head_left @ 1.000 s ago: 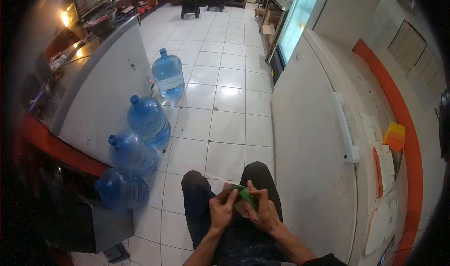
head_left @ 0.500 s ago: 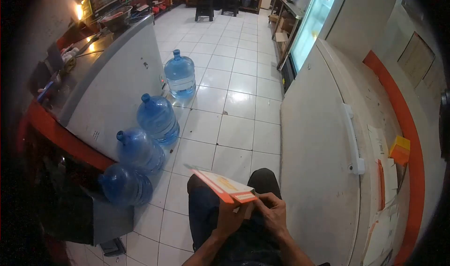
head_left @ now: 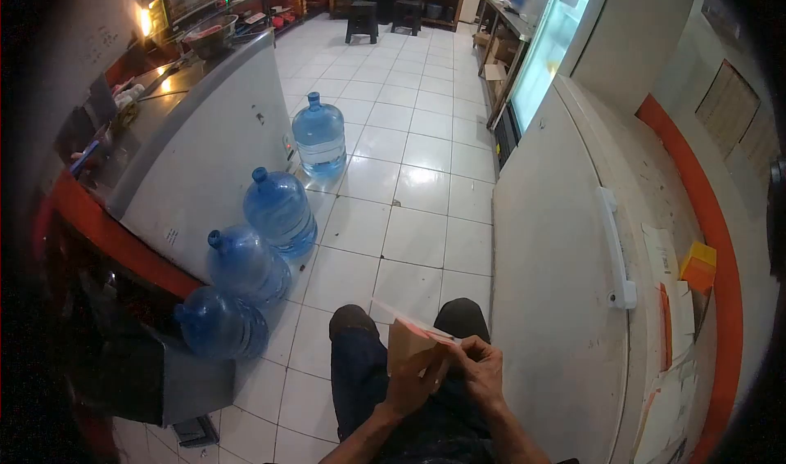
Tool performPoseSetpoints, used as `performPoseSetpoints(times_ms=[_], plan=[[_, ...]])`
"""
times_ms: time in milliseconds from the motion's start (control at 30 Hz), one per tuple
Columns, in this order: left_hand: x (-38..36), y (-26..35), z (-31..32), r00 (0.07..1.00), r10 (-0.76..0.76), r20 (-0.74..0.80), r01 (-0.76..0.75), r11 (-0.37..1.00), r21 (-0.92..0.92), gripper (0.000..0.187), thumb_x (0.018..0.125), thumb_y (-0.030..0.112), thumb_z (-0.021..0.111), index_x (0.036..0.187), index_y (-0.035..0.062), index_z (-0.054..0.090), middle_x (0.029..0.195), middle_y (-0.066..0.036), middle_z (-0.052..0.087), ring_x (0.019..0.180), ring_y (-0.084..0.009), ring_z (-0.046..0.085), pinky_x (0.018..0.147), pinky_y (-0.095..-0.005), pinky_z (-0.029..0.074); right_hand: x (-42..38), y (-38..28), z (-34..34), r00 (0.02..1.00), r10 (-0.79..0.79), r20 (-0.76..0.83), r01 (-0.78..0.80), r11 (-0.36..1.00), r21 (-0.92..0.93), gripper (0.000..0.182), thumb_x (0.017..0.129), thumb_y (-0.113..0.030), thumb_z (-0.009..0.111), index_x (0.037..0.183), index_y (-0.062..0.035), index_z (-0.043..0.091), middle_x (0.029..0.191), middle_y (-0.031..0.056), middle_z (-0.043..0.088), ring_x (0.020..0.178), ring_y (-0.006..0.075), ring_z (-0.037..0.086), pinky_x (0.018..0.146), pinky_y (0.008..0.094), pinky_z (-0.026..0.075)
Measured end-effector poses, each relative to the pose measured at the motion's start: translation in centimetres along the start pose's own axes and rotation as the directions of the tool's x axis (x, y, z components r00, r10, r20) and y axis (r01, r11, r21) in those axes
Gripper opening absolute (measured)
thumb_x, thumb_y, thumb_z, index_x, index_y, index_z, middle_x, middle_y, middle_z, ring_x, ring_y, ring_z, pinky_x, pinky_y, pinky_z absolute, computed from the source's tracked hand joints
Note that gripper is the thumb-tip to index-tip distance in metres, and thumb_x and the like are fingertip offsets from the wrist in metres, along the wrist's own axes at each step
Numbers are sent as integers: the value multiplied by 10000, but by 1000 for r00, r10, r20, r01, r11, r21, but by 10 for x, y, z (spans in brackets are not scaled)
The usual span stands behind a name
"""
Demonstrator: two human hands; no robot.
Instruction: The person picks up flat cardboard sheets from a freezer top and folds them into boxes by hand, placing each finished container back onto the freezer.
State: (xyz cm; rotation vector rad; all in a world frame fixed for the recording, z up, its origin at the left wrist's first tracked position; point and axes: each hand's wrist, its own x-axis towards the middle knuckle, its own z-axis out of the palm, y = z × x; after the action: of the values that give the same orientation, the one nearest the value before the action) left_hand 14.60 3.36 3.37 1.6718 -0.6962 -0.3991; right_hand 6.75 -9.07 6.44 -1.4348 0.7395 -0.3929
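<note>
Above my lap I hold a small, partly folded cardboard box (head_left: pixel 404 345). Its plain brown side faces me, and a pinkish-orange edge runs along the top. My left hand (head_left: pixel 409 389) grips it from below, fingers closed against the brown board. At the box's right end, my right hand (head_left: pixel 481 367) pinches the edge between thumb and fingers. The far side of the box is hidden from me.
Several blue water jugs (head_left: pixel 281 210) line the floor on the left beside a white chest (head_left: pixel 205 153). On the right stands a white freezer (head_left: pixel 548 243), with folded cartons (head_left: pixel 667 300) and a yellow-orange box (head_left: pixel 698 266) on top. Dark stools (head_left: pixel 362 22) stand far ahead.
The box has turned in my hands: its printed white and orange face was showing, and now the brown side is. Both hands keep hold of it. The view has shifted slightly.
</note>
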Motion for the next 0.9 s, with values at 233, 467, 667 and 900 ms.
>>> performPoseSetpoints(times_ms=[233,467,667,900], plan=[[-2,13,5,990,-75,-121,65,994,-84,224,949,120,667,1141,16,718,933,-153,744,774,-192,716,691,-313,553,0,7,3,997,-70,-42,64,991,-117,236,913,-206,754,829,-16,642,762,-21,620,729,57,538,661,247,455],[-4,-4,9,968,183,-174,-182,983,26,248,955,157,667,1167,36,712,949,-157,748,814,-203,726,709,-318,554,1,6,5,997,-31,-72,37,997,75,264,920,-237,748,818,-24,631,765,-27,610,718,54,511,634,243,431],[-5,5,4,994,-29,-102,20,996,-90,262,948,135,673,1192,43,698,945,-156,745,842,-224,729,716,-329,548,0,-2,2,999,-6,47,6,1000,7,269,927,-236,743,808,-25,626,754,-31,611,722,55,527,662,247,449],[-5,2,-3,987,121,-104,-114,991,71,210,907,66,678,1111,26,702,972,-186,719,887,-336,717,739,-374,556,-4,-13,1,994,-28,109,25,999,35,219,933,-218,730,961,-2,702,874,32,709,814,84,616,758,264,503]])
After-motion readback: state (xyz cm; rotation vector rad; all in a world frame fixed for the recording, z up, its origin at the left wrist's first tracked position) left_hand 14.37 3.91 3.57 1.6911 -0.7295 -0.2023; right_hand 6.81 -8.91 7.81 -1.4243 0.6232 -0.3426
